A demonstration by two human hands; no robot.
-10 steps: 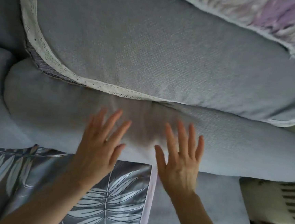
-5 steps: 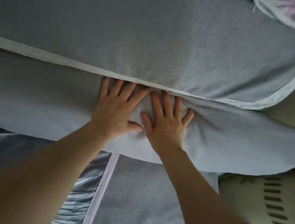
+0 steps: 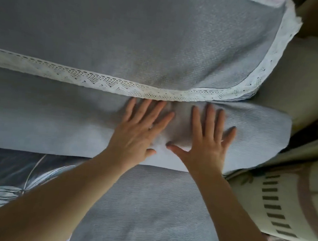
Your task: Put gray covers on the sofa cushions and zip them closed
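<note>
Now I press my left hand and right hand flat, fingers spread, gripping nothing, on the cushion, likely to seat it. It lies in its gray cover, wedged under the lace trim.

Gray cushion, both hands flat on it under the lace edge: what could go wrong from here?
1. Both hands, left hand and right hand, press flat near the lace trim; fingertips might snag it.
2. The cushion dents between the hands, so its cover may bunch.
3. No zipper shows; closure can't be checked.
</note>
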